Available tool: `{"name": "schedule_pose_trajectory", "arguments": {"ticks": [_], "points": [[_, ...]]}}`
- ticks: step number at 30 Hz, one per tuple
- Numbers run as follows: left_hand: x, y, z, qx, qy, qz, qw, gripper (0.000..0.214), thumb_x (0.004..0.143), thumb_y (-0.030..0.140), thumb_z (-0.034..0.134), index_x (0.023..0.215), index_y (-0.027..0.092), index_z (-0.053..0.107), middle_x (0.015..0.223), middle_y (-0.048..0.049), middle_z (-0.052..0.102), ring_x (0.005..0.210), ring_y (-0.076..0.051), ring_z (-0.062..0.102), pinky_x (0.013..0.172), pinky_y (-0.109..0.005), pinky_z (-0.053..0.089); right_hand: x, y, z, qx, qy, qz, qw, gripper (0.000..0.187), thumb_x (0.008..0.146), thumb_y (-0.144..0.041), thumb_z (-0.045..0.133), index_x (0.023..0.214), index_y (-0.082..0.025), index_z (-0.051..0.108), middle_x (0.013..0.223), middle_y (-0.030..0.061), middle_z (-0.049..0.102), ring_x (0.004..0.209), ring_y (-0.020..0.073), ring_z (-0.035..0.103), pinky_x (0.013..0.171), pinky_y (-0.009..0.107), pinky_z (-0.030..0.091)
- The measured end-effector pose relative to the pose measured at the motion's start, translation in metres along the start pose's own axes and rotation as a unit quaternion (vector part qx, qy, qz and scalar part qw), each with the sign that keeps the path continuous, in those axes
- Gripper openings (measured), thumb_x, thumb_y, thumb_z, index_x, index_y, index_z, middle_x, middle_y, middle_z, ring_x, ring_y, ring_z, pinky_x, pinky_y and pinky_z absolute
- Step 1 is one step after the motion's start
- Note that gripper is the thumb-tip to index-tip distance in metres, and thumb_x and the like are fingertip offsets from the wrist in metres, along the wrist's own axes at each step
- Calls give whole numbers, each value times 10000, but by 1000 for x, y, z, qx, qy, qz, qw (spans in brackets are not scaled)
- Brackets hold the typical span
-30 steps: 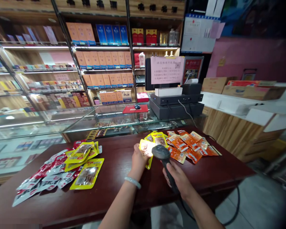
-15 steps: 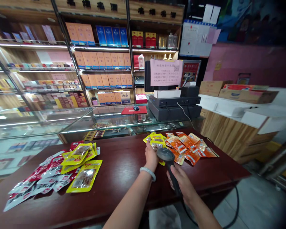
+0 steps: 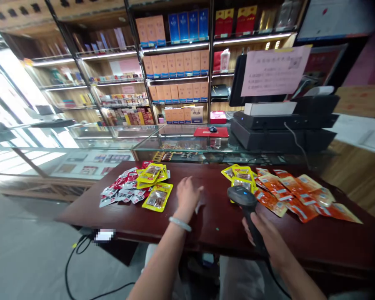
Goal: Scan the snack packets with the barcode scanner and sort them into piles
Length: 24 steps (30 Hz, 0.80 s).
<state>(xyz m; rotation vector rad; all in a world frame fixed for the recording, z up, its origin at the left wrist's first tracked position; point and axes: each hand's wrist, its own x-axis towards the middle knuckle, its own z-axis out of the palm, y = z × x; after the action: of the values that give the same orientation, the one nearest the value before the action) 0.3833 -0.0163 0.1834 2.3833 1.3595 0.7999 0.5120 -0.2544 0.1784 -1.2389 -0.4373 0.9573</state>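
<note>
My left hand is over the dark table, just right of the nearest yellow snack packet. Its fingers and thumb are apart, and I see nothing held in them. A pale patch shows under the palm; I cannot tell what it is. My right hand is wrapped round the handle of a black barcode scanner, whose head shows a small blue light. Behind that head lie a few yellow packets, partly hidden by it. Orange snack packets are spread to the right of them.
Red and white packets form a heap on the left of the table. Behind it stands a glass counter with a mouse on a red pad, and a monitor. A black cable trails on the floor.
My left hand has moved left, from the yellow packets near the scanner to beside the left heap. My view has turned left. The scanner stays in my right hand.
</note>
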Motion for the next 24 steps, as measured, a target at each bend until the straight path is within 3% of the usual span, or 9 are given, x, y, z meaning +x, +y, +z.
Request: {"name": "schedule_pose_trajectory", "arguments": {"ticks": [3, 5, 7, 10, 15, 19, 21, 24], "points": [[-8, -67, -45, 139, 28, -75, 987, 554, 835, 494, 593, 1231, 108, 561, 1296, -221, 571, 1259, -351, 476, 1054, -455, 341, 0, 5, 23, -5, -30, 27, 999, 426, 789, -580, 710, 938, -205, 573, 664, -50, 522, 496, 57, 435, 448, 161, 335], [-14, -100, -67, 198, 17, -135, 971, 551, 831, 550, 560, 1155, 105, 585, 1253, -231, 588, 1206, -374, 508, 997, -467, 381, 1, 10, 38, -5, -44, 41, 998, 443, 761, -587, 731, 919, -202, 580, 656, -50, 522, 497, 58, 433, 448, 161, 330], [-19, -120, -81, 227, 0, -163, 960, 565, 831, 597, 520, 1118, 115, 588, 1238, -228, 597, 1196, -387, 514, 961, -471, 400, 1, 14, 49, -4, -59, 49, 997, 450, 743, -594, 741, 888, -199, 582, 645, -51, 518, 493, 60, 425, 446, 163, 324], [-19, -133, -89, 221, -43, -170, 960, 583, 800, 627, 539, 1099, 128, 575, 1203, -219, 629, 1170, -387, 546, 911, -443, 424, 0, 18, 58, -10, -70, 50, 996, 442, 736, -594, 743, 843, -198, 579, 629, -52, 514, 483, 64, 417, 440, 170, 313], [-7, -133, -80, 70, -154, -172, 970, 471, 685, 582, 701, 910, 184, 587, 950, -130, 713, 908, -294, 665, 722, -310, 449, -3, 20, 58, -27, -57, 55, 996, 482, 709, -626, 745, 916, -214, 609, 643, -45, 548, 491, 77, 453, 441, 171, 317], [-3, -113, -62, -80, -153, -169, 970, 242, 824, 423, 609, 782, 190, 561, 740, -54, 670, 717, -203, 647, 602, -255, 445, -8, 18, 54, -19, -50, 56, 997, 517, 705, -622, 753, 989, -210, 626, 629, -46, 550, 470, 70, 453, 434, 164, 312], [-5, -92, -51, -221, -162, -197, 941, 207, 854, 392, 578, 857, 186, 576, 688, -21, 641, 609, -159, 614, 526, -229, 451, -11, 17, 53, -11, -45, 54, 997, 546, 690, -612, 769, 1034, -211, 630, 626, -44, 553, 463, 71, 453, 427, 164, 309], [-11, -54, -34, -426, -164, -233, 859, 284, 844, 405, 605, 1019, 183, 576, 745, -24, 656, 564, -132, 611, 477, -227, 493, -14, 15, 51, -1, -47, 44, 998, 604, 669, -611, 785, 1093, -213, 624, 623, -42, 549, 469, 76, 450, 420, 162, 305]]}}
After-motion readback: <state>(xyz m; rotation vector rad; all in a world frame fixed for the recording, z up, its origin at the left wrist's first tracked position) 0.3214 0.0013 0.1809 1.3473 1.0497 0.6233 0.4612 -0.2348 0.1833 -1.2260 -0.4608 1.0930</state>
